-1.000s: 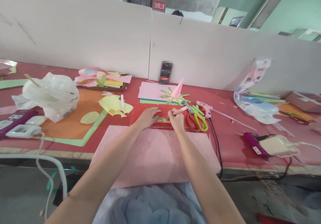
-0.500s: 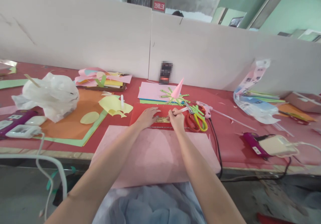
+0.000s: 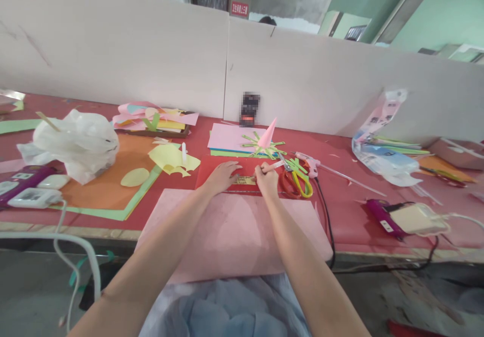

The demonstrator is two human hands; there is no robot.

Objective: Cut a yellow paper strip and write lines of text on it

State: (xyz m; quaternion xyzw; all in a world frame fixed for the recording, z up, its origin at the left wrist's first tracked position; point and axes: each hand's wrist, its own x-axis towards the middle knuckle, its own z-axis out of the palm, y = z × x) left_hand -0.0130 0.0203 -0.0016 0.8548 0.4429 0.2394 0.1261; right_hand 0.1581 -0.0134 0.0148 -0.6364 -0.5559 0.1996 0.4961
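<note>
Pen and slip near the middle of the surface's front edge: risk of slip drift and contact at right.

The left hand (image 3: 226,176) lies over the red sheet (image 3: 247,165), fingers extended; whether this grip pinches anything cannot be determined. If its pressure is too light, the yellowish slip (image 3: 245,180), located on the red sheet between the hands and behind the surface's (image 3: 351,201) front edge, could skew under the pen. The right hand (image 3: 266,177) pinches the white pen (image 3: 278,164); excess force could tear the slip or crease it. Just right of this hand lie the scissors (image 3: 307,188); a rightward sweep could knock them. Farther right, the pink glue gun (image 3: 312,166) trails a black cable (image 3: 326,216) over the front edge; a snagged forearm could drag the tool.
</note>
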